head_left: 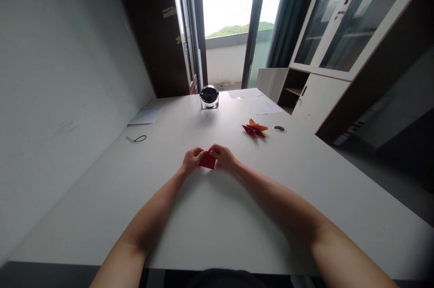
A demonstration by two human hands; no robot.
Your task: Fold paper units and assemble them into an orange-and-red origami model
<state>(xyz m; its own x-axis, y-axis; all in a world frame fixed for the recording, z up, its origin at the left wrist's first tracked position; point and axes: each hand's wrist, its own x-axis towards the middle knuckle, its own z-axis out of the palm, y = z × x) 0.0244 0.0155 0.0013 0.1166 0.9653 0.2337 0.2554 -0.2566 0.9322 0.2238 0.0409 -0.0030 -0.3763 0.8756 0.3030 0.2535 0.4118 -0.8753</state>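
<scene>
A small folded piece of red paper (207, 161) is held just above or on the white table, near its middle. My left hand (193, 158) grips its left edge between thumb and fingers. At the upper right corner, my right hand (223, 156) pinches the same paper, fingers closed. The paper's lower part shows between the hands, while its top edge is partly covered by my fingertips. Beyond my right hand lie several folded paper pieces: dark red ones (250, 131) in front and an orange one (258, 126) behind, touching each other.
The white table (190, 238) meets a wall on the left. A black-faced round device on a metal stand (209, 97) stands at the back. Sheets of paper (145, 115) and a thin black loop (137, 139) lie left. A round white-rimmed table hole (279, 129) is at right.
</scene>
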